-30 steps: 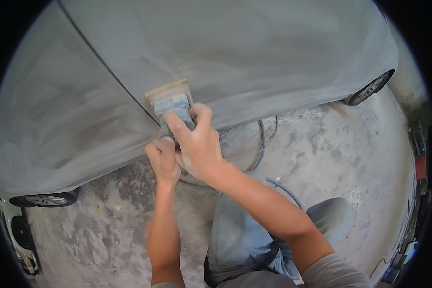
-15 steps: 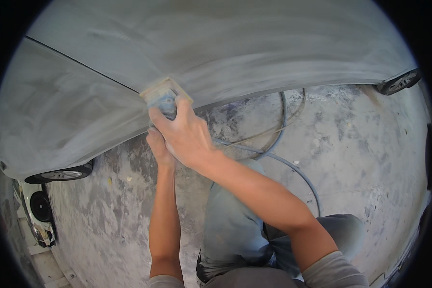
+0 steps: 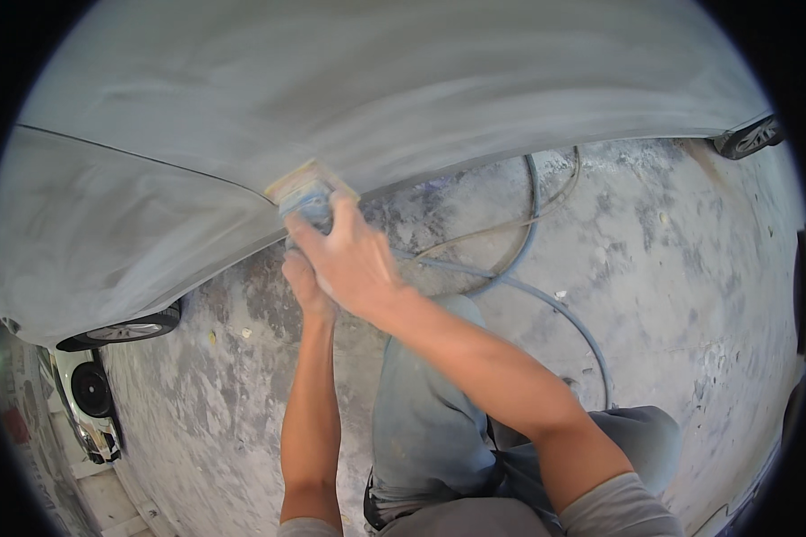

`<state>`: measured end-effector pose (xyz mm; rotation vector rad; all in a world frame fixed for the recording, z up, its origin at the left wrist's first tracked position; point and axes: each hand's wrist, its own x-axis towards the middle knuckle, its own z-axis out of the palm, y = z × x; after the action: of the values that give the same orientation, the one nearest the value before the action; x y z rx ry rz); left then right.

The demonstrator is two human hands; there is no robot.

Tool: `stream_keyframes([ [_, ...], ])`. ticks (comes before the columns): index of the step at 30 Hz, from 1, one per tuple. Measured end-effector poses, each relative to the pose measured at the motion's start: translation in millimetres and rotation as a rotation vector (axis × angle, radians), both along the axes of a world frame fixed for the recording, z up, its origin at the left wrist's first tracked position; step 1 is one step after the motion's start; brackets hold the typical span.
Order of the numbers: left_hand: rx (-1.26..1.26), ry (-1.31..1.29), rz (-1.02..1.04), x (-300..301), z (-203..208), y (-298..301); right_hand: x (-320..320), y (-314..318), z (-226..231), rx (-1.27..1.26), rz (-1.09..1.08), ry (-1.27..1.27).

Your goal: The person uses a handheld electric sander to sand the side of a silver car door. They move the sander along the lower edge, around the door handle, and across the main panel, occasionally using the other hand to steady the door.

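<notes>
A sander with a blue body and a square, yellowish pad is pressed to the lower edge of a dull grey car body panel. It sits beside the dark door seam. My right hand grips the sander from above, fingers spread around its body and slightly blurred. Just below, my left hand is closed around the sander's near end; its fingers are partly hidden behind the right hand.
A blue hose and a thinner tan cord loop over the stained concrete floor. Car wheels stand at the left and far right. Another vehicle shows at the lower left. My bent knee is below my arms.
Both hands and the sander have shifted slightly down and right in view. The door seam now appears flatter and lower as the view turned. The grip looks the same.
</notes>
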<state>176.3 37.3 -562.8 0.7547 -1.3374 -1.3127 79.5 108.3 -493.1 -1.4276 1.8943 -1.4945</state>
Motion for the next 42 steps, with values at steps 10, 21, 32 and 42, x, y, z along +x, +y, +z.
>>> stream_keyframes([
  [10, -0.274, -0.412, -0.421, -100, 34, 46, -82, 52, -42, -0.207, -0.676, 0.171],
  [21, -0.258, -0.218, -0.147, -6, -4, 4, -15, 8, -34, -0.232, -0.248, 0.171],
  [32, -0.235, -0.454, -0.434, -147, 32, 69, -135, 82, -45, -0.295, -0.594, 0.092],
  [42, -0.276, -0.719, -0.495, -271, 63, 125, -231, 131, -43, -0.376, -0.843, -0.034],
])
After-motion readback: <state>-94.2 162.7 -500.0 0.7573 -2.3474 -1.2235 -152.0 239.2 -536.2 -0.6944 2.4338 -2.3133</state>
